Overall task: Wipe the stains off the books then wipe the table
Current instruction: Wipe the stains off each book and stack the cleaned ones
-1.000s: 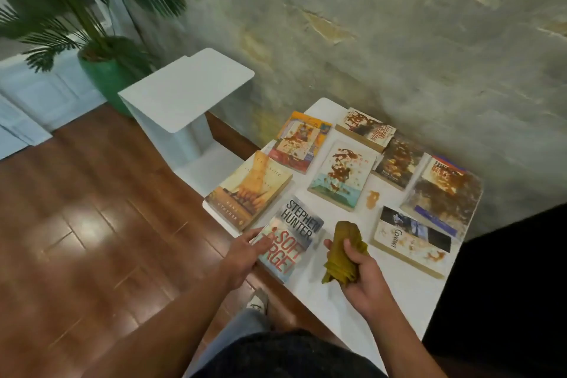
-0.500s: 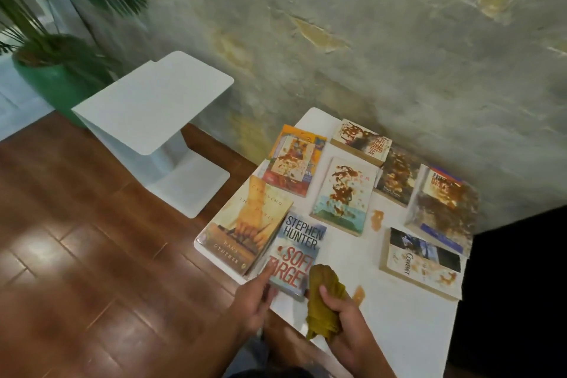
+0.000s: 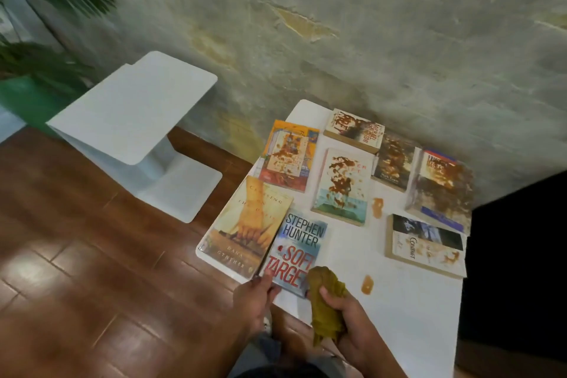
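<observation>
Side table (image 3: 135,107): standing left of the work table, on the wood floor; bearing nothing that shows.
Tan book (image 3: 245,227): lying at the table's near left corner, overhanging the edge a little; looking clean, so judged done.
Left hand (image 3: 253,298): reaching to the near left corner of the Hunter book, fingertips touching or pinching its edge; whether the fingers are closing on it cannot be told.
Hunter book (image 3: 299,247): lying just beside the tan book, edges touching; showing no brown stain, judged done or nearly so.
Orange book (image 3: 288,155): lying behind the tan book; carrying brown splashes, waiting to be wiped.
Cloth (image 3: 325,304): bunched, mustard-coloured, its top touching the Hunter book's near right corner.
Right hand (image 3: 346,319): clamping the cloth, fingers curling round it.
Pale book (image 3: 342,186): lying mid-table; heavily splashed, waiting.
Crichton book (image 3: 354,130): lying by the wall; stained, waiting.
Table (image 3: 414,316): white; carrying two brown spots, one near the cloth (image 3: 367,284), one beside the pale book (image 3: 377,207); its wiping coming last.
Dark book (image 3: 394,159): stained, waiting.
Contact book (image 3: 426,245): lightly spotted, waiting.
Far-right book (image 3: 440,190): the dirtiest, waiting.
Progress: judged early; about two of eight books looking clean.
</observation>
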The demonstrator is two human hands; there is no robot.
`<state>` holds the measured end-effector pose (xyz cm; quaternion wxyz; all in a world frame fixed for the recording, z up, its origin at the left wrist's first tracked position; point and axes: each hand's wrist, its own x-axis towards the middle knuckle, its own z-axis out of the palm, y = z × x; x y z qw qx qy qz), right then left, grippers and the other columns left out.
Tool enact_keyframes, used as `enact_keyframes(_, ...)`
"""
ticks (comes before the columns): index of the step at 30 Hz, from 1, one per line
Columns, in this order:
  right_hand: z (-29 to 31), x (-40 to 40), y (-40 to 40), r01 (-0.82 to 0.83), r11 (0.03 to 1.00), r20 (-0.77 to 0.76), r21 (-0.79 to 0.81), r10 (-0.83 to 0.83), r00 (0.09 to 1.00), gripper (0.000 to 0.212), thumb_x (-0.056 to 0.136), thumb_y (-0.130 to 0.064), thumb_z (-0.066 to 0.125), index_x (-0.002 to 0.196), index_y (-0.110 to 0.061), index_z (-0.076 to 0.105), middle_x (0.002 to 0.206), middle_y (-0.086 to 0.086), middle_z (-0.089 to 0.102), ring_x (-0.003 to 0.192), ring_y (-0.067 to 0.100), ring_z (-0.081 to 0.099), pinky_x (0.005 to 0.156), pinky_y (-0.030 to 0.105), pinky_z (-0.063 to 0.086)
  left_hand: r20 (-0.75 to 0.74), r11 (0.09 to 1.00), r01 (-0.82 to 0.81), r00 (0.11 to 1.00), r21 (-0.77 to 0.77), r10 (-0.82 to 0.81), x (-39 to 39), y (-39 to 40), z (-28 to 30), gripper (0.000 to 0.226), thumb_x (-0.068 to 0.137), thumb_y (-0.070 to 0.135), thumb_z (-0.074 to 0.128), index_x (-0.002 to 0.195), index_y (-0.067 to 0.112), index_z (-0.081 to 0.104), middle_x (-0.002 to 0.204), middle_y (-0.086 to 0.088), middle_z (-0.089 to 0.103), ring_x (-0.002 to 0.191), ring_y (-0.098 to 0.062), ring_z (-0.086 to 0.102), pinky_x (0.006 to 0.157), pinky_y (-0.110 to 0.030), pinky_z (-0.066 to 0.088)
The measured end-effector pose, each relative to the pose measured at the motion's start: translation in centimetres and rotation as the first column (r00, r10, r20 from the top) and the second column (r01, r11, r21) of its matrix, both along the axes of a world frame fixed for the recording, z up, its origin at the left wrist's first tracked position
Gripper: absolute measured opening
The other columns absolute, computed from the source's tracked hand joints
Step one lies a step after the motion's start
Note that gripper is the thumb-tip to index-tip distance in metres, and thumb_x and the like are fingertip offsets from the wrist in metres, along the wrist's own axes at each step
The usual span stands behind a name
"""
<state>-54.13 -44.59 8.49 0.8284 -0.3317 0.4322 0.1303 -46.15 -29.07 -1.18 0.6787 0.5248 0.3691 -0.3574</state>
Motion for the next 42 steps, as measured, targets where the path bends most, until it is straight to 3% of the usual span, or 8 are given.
enact_keyframes(6,-0.5,-0.1,0.6,0.042,0.999,-0.004,0.004,-0.042,0.999,0.041,0.083,0.004,0.062,0.123,0.002,0.058,0.107,0.024,0.071,0.082,0.033,0.072,0.061,0.037,0.058,-0.020,1.000,0.000,1.000,0.026,0.000,0.5,0.0,-0.5,0.027,0.093,0.014,0.069,0.107,-0.009,0.066,0.104,-0.023,0.074,0.095,-0.033,0.074,0.091,-0.047,0.059)
enact_keyframes(10,-1.0,-0.2,0.6,0.045,0.999,-0.019,-0.024,-0.046,0.999,0.039,0.083,0.003,0.062,0.123,0.001,0.060,0.107,0.021,0.071,0.083,0.030,0.072,0.063,0.035,0.058,-0.031,0.998,0.018,0.999,0.061,-0.016,0.5,0.1,-0.3,0.025,0.092,0.016,0.071,0.104,-0.006,0.067,0.099,-0.020,0.075,0.089,-0.029,0.075,0.076,-0.037,0.063)
enact_keyframes(15,-1.5,-0.5,0.6,0.008,0.999,-0.041,-0.050,-0.010,0.999,0.038,0.085,-0.001,0.065,0.122,-0.006,0.059,0.110,0.019,0.072,0.091,0.033,0.072,0.071,0.039,0.057,-0.042,0.998,0.026,0.999,0.059,-0.024,0.5,0.2,0.1,0.029,0.090,0.019,0.073,0.106,-0.004,0.068,0.096,-0.018,0.076,0.088,-0.028,0.076,0.089,-0.044,0.060)
enact_keyframes(21,-1.8,-0.3,0.6,-0.010,0.998,-0.042,-0.069,0.007,0.999,0.041,0.084,-0.001,0.065,0.124,-0.006,0.058,0.111,0.020,0.071,0.095,0.035,0.071,0.075,0.041,0.057,-0.066,0.997,0.016,0.998,0.073,-0.011,1.0,0.0,0.7,0.029,0.090,0.015,0.074,0.108,-0.006,0.066,0.098,-0.020,0.075,0.084,-0.028,0.076,0.058,-0.029,0.061)
enact_keyframes(32,-3.2,-0.5,0.9,-0.061,0.991,-0.082,-0.115,0.052,0.995,0.046,0.082,-0.006,0.071,0.125,-0.007,0.058,0.110,0.018,0.072,0.101,0.037,0.069,0.079,0.045,0.057,-0.068,0.994,0.088,0.994,0.058,-0.084,1.3,0.5,1.4,0.029,0.093,0.018,0.070,0.112,-0.004,0.064,0.106,-0.022,0.073,0.094,-0.033,0.073,0.080,-0.038,0.063)
enact_keyframes(35,-3.4,-0.7,0.5,-0.013,0.992,-0.053,-0.122,0.007,0.999,0.047,0.084,-0.007,0.069,0.128,-0.006,0.056,0.112,0.019,0.071,0.102,0.039,0.069,0.084,0.049,0.056,-0.115,0.988,0.143,0.984,0.064,-0.135,1.4,0.3,2.4,0.031,0.092,0.018,0.071,0.112,-0.004,0.064,0.108,-0.024,0.071,0.099,-0.032,0.071,0.079,-0.037,0.063)
enact_keyframes(38,-2.6,-1.1,0.7,0.092,0.994,-0.003,-0.062,-0.092,0.996,0.031,0.095,-0.021,0.060,0.124,-0.009,0.057,0.109,0.018,0.072,0.095,0.035,0.072,0.073,0.043,0.059,-0.160,0.951,0.298,0.946,0.086,-0.282,1.4,-0.5,4.3,0.024,0.094,0.020,0.071,0.106,0.000,0.066,0.103,-0.019,0.072,0.091,-0.027,0.070,0.058,-0.029,0.061)
enact_keyframes(42,-2.6,-2.3,0.1,0.209,0.977,-0.041,-0.047,-0.211,0.977,0.030,0.101,-0.027,0.050,0.121,-0.008,0.060,0.105,0.020,0.073,0.089,0.034,0.072,0.068,0.043,0.060,0.035,0.790,0.545,0.817,0.283,-0.576,1.2,-2.3,5.2,0.015,0.094,0.021,0.067,0.099,0.007,0.067,0.086,-0.009,0.072,0.064,-0.019,0.065,0.051,-0.025,0.054)
